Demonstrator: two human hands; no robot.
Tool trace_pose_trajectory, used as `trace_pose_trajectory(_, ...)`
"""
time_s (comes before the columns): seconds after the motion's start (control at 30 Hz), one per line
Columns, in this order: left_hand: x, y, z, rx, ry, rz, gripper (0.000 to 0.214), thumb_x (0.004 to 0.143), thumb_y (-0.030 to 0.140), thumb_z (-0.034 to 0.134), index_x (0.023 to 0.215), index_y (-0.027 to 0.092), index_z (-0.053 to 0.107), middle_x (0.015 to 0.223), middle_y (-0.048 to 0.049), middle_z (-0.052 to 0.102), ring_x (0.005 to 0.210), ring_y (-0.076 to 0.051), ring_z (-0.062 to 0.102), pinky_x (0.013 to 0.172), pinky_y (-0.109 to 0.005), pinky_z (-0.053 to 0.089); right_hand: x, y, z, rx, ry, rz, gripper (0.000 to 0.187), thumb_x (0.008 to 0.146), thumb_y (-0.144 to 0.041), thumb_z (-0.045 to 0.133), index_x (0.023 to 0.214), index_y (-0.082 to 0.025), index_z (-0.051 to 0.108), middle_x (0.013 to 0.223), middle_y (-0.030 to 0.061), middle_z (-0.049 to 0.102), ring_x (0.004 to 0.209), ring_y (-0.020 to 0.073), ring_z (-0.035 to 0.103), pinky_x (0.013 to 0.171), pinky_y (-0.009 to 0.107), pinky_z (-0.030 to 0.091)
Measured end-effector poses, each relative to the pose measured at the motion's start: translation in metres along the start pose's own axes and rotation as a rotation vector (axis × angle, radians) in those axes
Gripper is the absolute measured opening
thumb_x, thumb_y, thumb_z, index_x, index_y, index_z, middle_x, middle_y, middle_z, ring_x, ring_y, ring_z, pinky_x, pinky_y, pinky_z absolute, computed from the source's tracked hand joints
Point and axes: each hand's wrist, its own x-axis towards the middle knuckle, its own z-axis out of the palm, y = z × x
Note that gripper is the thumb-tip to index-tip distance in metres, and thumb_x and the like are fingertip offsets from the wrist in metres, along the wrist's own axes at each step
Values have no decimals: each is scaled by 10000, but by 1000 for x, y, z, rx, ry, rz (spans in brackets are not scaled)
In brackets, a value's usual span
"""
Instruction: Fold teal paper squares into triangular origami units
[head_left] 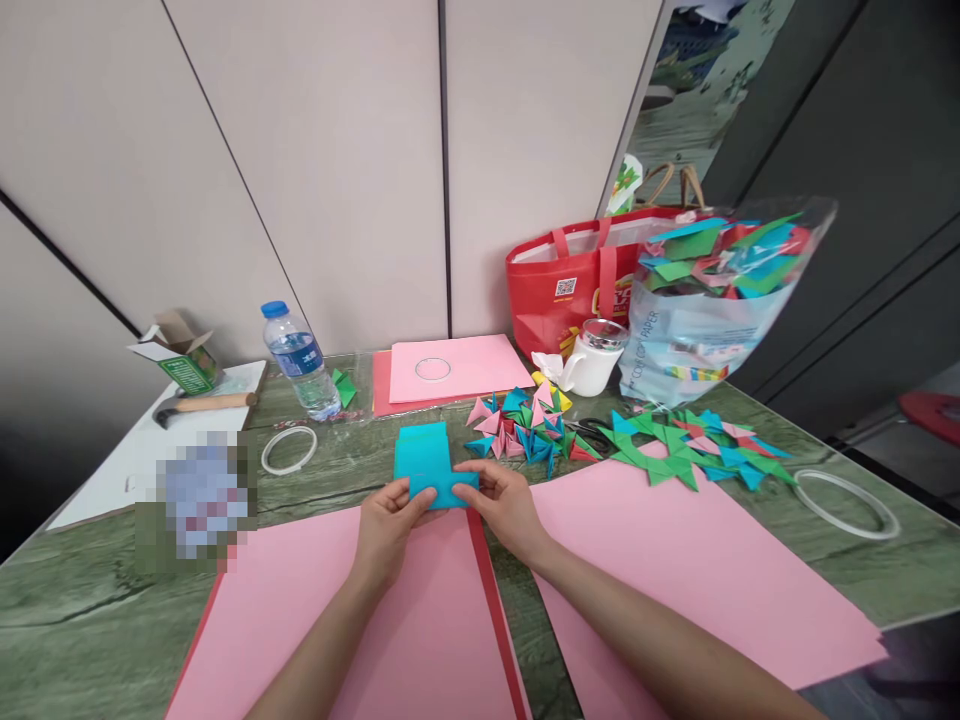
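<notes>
One blue paper (426,452) lies on the bench (75,600) at the far edge of my pink sheets (420,620), its folded near strip running left to right. Left hand (390,522) and right hand (507,503) flank it, equally near, fingers closed, pinching the strip's two ends.

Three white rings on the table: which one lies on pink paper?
The back ring, on the pink sheet by the wall. The left ring and right ring lie on the bare green tabletop.
</notes>
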Motion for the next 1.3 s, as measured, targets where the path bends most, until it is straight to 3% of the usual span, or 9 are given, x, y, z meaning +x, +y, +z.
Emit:
trace_pose_trajectory(0.33, 1, -1, -1, 10, 25, 4, 236, 619, 243, 686, 822, 123, 673, 821, -71, 707, 764, -226, 640, 732, -366, 521, 0, 1, 1, -33, 9, -21, 184, 669, -292, 622, 812, -177, 629, 614, -15, 539, 503, 94, 417, 461, 202, 351)
trace_pose_trajectory(0.67, -1, 0, 1, 9, 1, -29, 179, 634, 236, 676, 787, 144, 665, 791, -36, 708, 756, -209, 637, 733, -357, 514, 1, -1, 0, -30, -34, -3, 217, 683, -302, 605, 861, -179, 622, 799, 36, 630, 648, 150, 545, 545, 242, 437)
trace_pose_trajectory(1.3, -1, -4, 1, 13, 0, -14, 168, 634, 233, 676, 776, 143, 659, 764, -30, 702, 736, -200, 633, 717, -350, 519, 1, -2, 0, -58, -6, -30, 161, 682, -305, 608, 767, -175, 648, 717, 18, 636, 579, 130, 520, 512, 226, 407)
